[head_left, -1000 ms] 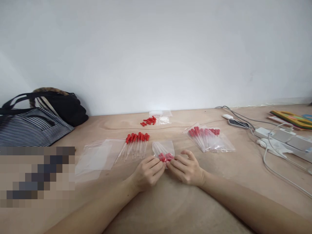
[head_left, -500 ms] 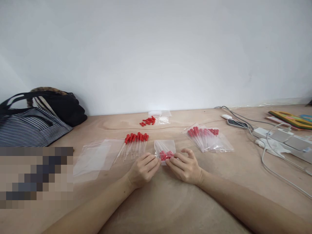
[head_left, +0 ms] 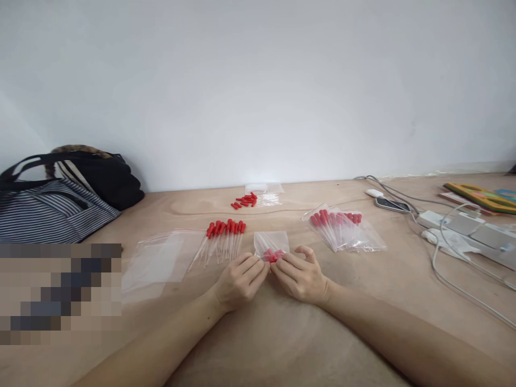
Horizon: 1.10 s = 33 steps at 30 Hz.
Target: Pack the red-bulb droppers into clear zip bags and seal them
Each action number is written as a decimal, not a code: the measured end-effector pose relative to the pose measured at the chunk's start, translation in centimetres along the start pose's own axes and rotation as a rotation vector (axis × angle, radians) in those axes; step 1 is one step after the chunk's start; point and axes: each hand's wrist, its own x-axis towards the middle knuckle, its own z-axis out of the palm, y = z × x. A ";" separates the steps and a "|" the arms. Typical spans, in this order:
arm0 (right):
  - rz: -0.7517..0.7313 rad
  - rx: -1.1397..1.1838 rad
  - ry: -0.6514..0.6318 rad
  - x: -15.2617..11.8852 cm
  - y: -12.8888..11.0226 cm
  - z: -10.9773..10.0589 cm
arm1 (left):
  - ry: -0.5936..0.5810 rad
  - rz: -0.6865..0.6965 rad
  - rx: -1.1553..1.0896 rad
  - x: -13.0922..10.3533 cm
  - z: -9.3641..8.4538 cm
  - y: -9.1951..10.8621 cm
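My left hand [head_left: 241, 280] and my right hand [head_left: 300, 276] pinch the near edge of a small clear zip bag [head_left: 271, 245] lying on the wooden table [head_left: 282, 333]. The bag holds several glass droppers with red rubber bulbs. To its left, a loose row of red-bulbed droppers [head_left: 223, 239] lies bare on the wood. Right of my hands rests a pile of filled dropper bags [head_left: 344, 228]. Farther back sit loose red bulbs [head_left: 244, 201] beside another clear bag [head_left: 266, 193].
Empty clear zip bags [head_left: 161, 260] lie at the left. A striped and black bag [head_left: 60, 201] sits at the far left by the wall. At the right are a phone [head_left: 393, 205], white chargers with cables [head_left: 451, 236] and a colourful board [head_left: 481, 196].
The small bag shifted slightly away from me and my fingers closed in together along its near edge. Everything else stayed put.
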 end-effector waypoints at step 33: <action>0.287 0.573 -0.212 -1.5 3.4 0.0 | 0.180 -0.397 -0.223 -0.6 -0.2 0.7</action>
